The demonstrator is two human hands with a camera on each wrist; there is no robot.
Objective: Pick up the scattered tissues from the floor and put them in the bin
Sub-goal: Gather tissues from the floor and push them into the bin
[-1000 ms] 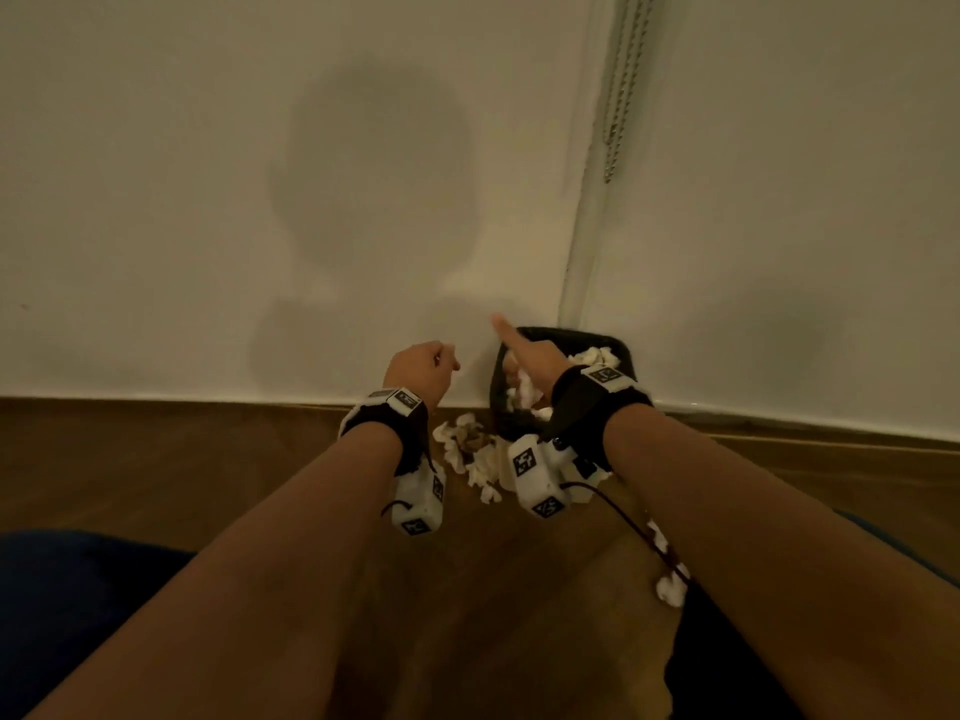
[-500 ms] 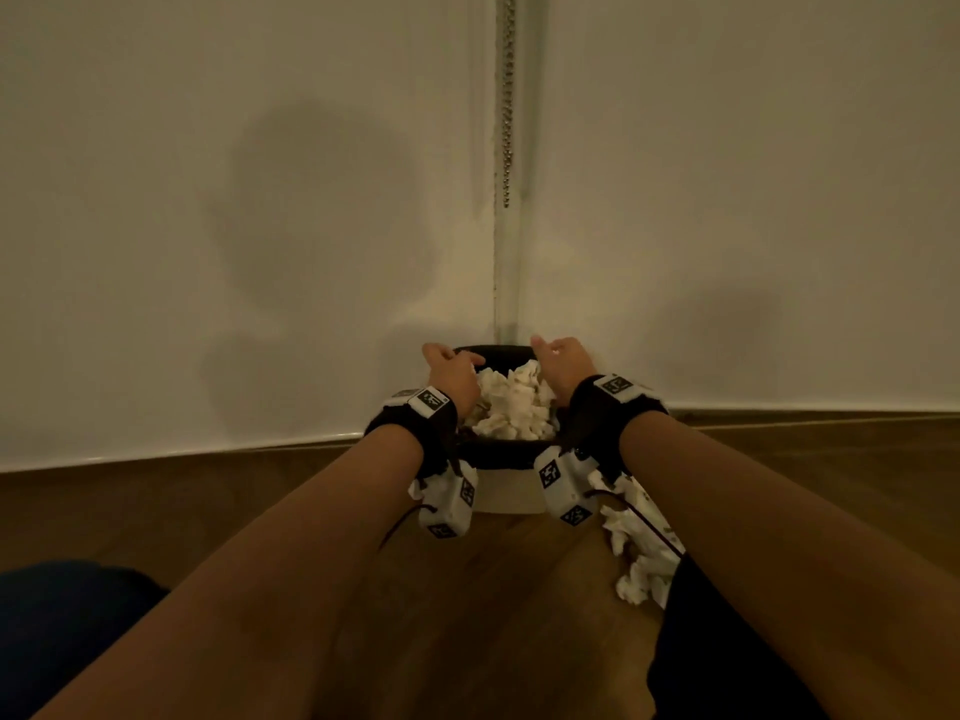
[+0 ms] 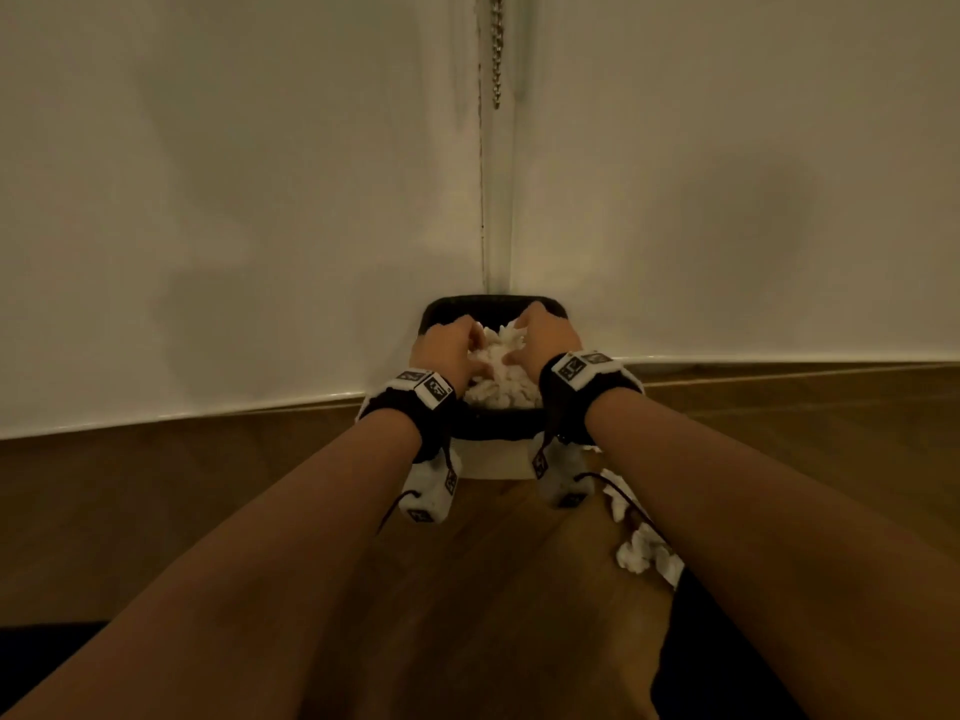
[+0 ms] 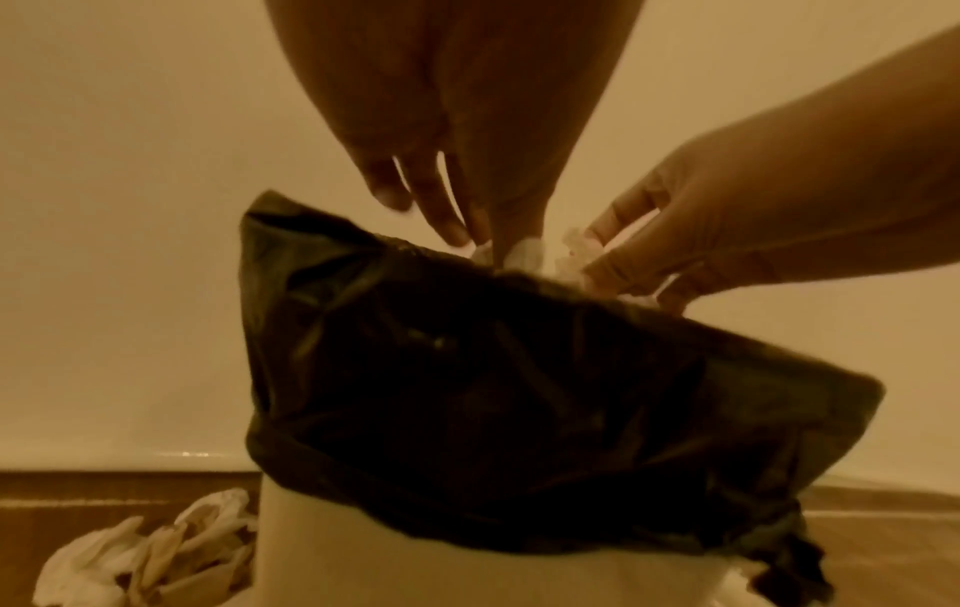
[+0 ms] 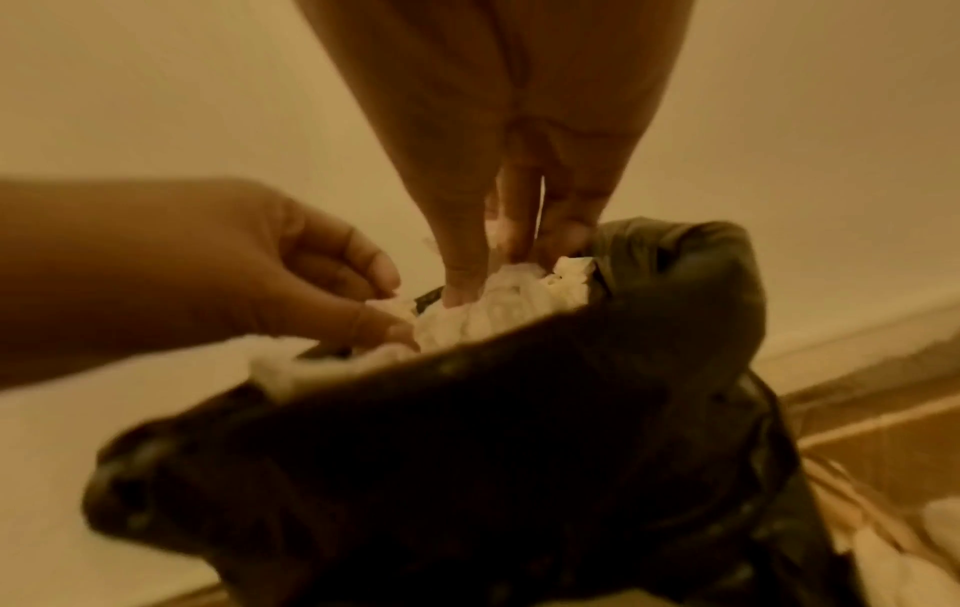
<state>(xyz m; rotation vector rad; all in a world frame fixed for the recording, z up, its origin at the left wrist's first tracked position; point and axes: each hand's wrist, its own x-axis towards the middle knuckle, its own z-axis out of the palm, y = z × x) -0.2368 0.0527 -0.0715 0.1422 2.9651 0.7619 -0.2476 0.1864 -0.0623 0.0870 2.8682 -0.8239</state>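
1. Head view: your left hand [image 3: 451, 346] and right hand [image 3: 546, 339] are both over the bin [image 3: 493, 431], which stands in the corner where the two walls meet. Between them, a mound of tissues [image 3: 500, 379] is heaped to the rim inside the black liner [image 3: 492, 304]. Both hands press down on the heap, fingers bent into the paper. More loose tissues [image 3: 644, 556] lie on the wooden floor [image 3: 260, 485] under your right forearm, so the job looks partly done.

2. Left wrist view: your left hand's fingers [image 4: 442, 213] point down, close together, tips touching the tissues at the liner's edge. I judge this as pressing, not pinching. Your right hand [image 4: 738, 230], fingers curled, clutches tissue at the rim. Another small pile [image 4: 150, 546] sits on the floor just beside the bin's base, still to collect.

3. Right wrist view: your right hand's fingers [image 5: 467, 263] dig straight into the white heap [image 5: 499, 312]. The left hand [image 5: 260, 267] nips a piece at the edge. The picture is blurred, so finer contact is unclear.
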